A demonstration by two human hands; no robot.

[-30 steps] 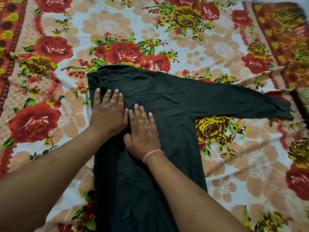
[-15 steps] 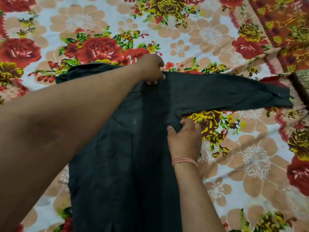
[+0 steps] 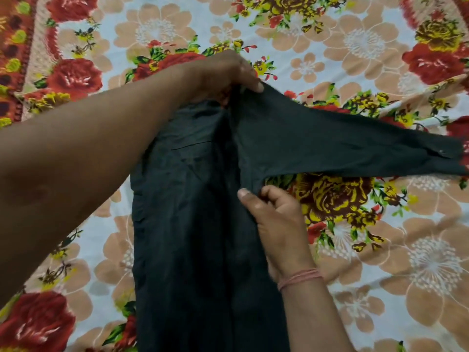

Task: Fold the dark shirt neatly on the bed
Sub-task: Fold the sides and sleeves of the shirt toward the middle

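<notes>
Item: dark, near-black woven cotton-type shirt (image 3: 193, 224), laid lengthwise on the bed, which is covered by a pale bedsheet printed with red, yellow and peach flowers (image 3: 380, 262). The body panel runs from the upper middle of the view down to the bottom edge. One long sleeve (image 3: 355, 148) is extended to the right across the sheet, its buttoned cuff (image 3: 451, 156) close to the right edge. The opposite side appears already turned inward, though the layering there cannot be made out for certain.

Left hand (image 3: 225, 72): reached across to the shoulder at the top of the sleeve, fingers closed in a pinch on the cloth, which is lifted slightly off the sheet.

Right hand (image 3: 274, 217): placed at the underarm, where sleeve meets side seam; thumb and curled fingers are pinched on the fabric edge. A pinkish thread band (image 3: 299, 278) is worn at the wrist.

Step in hand, as judged: the right side and sleeve are being taken up for folding inward over the body.

Next move, as judged: both pinch points would need to be carried leftward together, so that a straight fold line is kept, and the trailing sleeve laid flat along the panel and smoothed.
</notes>
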